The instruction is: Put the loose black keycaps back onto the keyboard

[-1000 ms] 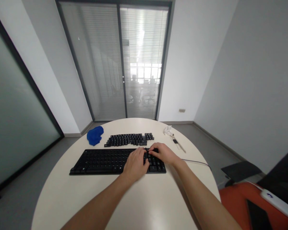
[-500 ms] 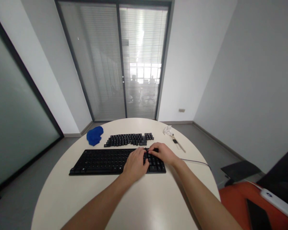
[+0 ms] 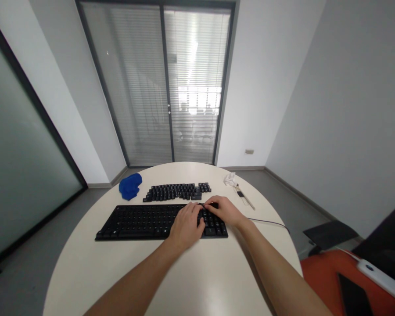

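A black keyboard (image 3: 134, 221) lies across the round table in front of me. My left hand (image 3: 186, 226) rests on its right half, fingers stretched forward and thumb apart, with the index fingertip close to my right fingertips. Over the upper part of the number pad, the thumb and fingertips of my right hand (image 3: 224, 210) are pinched together; whatever may be between them is too small to make out. Beyond the keyboard, several loose black keycaps (image 3: 173, 192) stand in rows, with a smaller group of keycaps (image 3: 204, 187) to their right.
A blue cloth (image 3: 130, 186) lies at the table's far left. Crumpled white tissue (image 3: 229, 179) and a thin stick-like tool (image 3: 246, 197) are at the far right. The keyboard's cable (image 3: 268, 221) runs off the right edge. An orange chair (image 3: 325, 276) stands at the right.
My left index fingertip has shifted slightly right, toward my right fingertips. Otherwise both hands and the keyboard look nearly the same.
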